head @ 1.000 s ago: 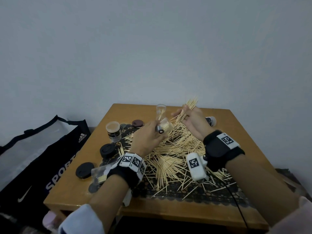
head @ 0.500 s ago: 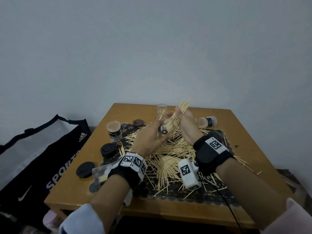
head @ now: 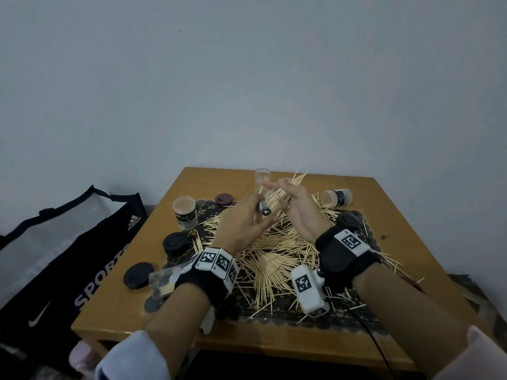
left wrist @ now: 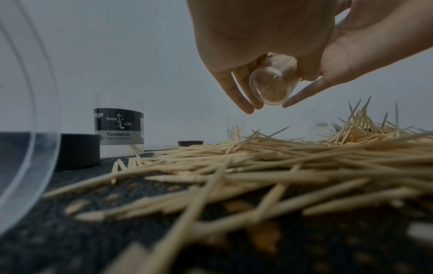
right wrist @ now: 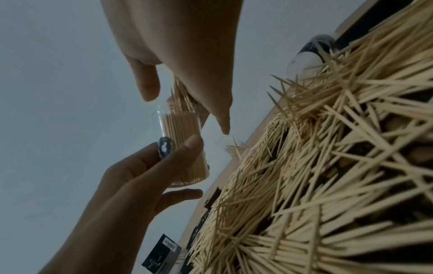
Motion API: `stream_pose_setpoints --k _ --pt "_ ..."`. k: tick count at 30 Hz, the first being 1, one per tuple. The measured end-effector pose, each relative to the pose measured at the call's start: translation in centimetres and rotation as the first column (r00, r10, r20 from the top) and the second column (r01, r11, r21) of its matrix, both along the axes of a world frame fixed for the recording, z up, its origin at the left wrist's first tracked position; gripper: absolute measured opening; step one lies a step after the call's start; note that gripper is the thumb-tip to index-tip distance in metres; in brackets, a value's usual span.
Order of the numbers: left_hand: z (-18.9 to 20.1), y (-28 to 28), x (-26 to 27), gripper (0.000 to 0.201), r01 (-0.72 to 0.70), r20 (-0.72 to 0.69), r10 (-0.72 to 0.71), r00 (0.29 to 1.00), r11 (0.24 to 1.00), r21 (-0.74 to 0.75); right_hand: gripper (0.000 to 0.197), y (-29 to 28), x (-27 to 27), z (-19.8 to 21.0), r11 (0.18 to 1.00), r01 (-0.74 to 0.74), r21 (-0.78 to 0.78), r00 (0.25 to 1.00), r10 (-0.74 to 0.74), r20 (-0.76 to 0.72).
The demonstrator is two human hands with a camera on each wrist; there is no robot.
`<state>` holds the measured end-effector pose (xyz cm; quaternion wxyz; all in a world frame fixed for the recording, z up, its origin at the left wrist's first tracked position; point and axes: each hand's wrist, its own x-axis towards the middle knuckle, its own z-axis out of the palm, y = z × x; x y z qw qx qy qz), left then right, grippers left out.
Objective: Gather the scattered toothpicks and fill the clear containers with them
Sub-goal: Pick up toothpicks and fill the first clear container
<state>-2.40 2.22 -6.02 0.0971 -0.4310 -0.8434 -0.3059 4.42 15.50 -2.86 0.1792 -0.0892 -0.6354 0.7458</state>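
Gripping a clear container [right wrist: 182, 148] packed with toothpicks, left hand [head: 241, 223] stayed curled around it. Right hand [head: 299, 207] pinched a toothpick bundle [head: 285, 192] at its mouth. Labelled container [head: 185, 212] near the table's [head: 411, 292] left edge held few.

Five containers [head: 184, 213] (three lids [head: 175, 243])

Left hand [head: 241, 223]: raised above the table centre, thumb and fingers curled round a clear container [right wrist: 181, 148].
Right hand [head: 297, 207]: just right of it, palm turned inward, pinching a bundle of toothpicks [head: 279, 197].
Forearms: both reach forward, wrists banded.
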Motion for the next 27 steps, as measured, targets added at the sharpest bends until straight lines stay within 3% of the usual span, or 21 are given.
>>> stream_pose_setpoints --k 3,8,15,19,27 --pt "0.0 0.0 0.0 0.056 -0.003 -0.001 0.003 1.0 1.0 -0.015 0.028 0.1 -0.1 0.1 0.996 0.025 -0.08 0.999 -0.027 -0.031" --pt "0.0 0.0 0.1 0.056 -0.007 -0.003 0.007 1.0 1.0 -0.011 0.037 0.1 -0.6 -0.9 0.992 0.119 -0.041 0.993 -0.119 0.002" --pt "0.1 0.0 0.2 0.061 0.007 -0.014 -0.007 1.0 1.0 0.016 0.038 -0.7 -0.1 -1.1 1.0 0.004 0.0 0.999 -0.004 0.045" --pt "0.0 0.0 0.0 0.062 0.014 -0.008 -0.015 1.0 1.0 -0.005 0.049 -0.5 -0.2 -0.6 0.996 0.036 -0.076 0.998 -0.033 0.044" --pt "-0.1 0.1 0.0 0.061 0.026 0.005 -0.026 1.0 0.999 0.032 0.037 -0.5 0.0 -0.8 0.995 0.098 0.023 0.994 -0.099 0.041"
